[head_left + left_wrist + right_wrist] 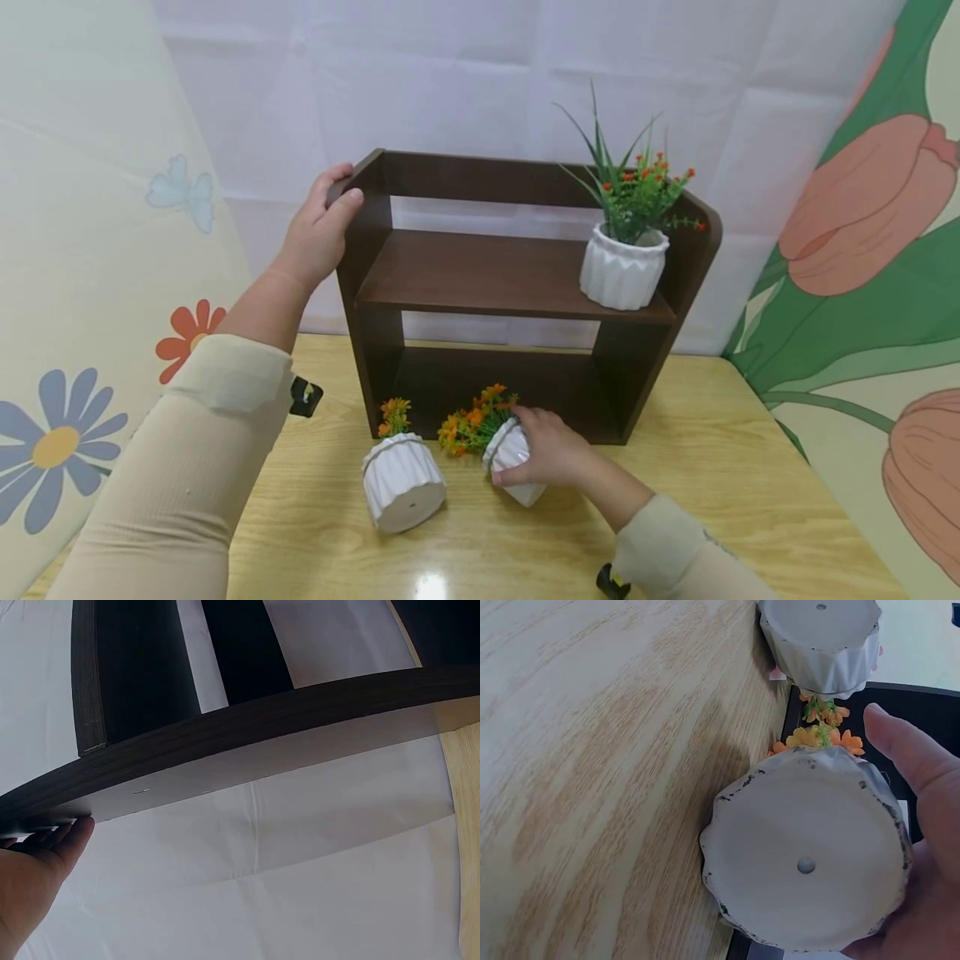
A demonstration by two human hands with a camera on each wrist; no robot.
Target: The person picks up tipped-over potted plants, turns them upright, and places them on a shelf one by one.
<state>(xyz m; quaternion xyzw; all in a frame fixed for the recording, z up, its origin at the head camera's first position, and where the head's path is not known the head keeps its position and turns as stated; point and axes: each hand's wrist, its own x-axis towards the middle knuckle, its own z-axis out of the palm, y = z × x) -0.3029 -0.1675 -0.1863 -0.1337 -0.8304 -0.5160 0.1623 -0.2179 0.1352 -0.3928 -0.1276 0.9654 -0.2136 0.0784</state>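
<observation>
Looks like a staged tabletop set from where I stand: wood-grain table, creased white cloth behind, flower-print surfaces either side.

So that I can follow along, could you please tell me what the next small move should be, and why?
The right hand should probably turn the white flowerpot it grips upright: it is tilted, its orange flowers leaning sideways and its base facing the right wrist camera, while the pot with red-flecked greenery stands upright on the brown shelf unit.
</observation>
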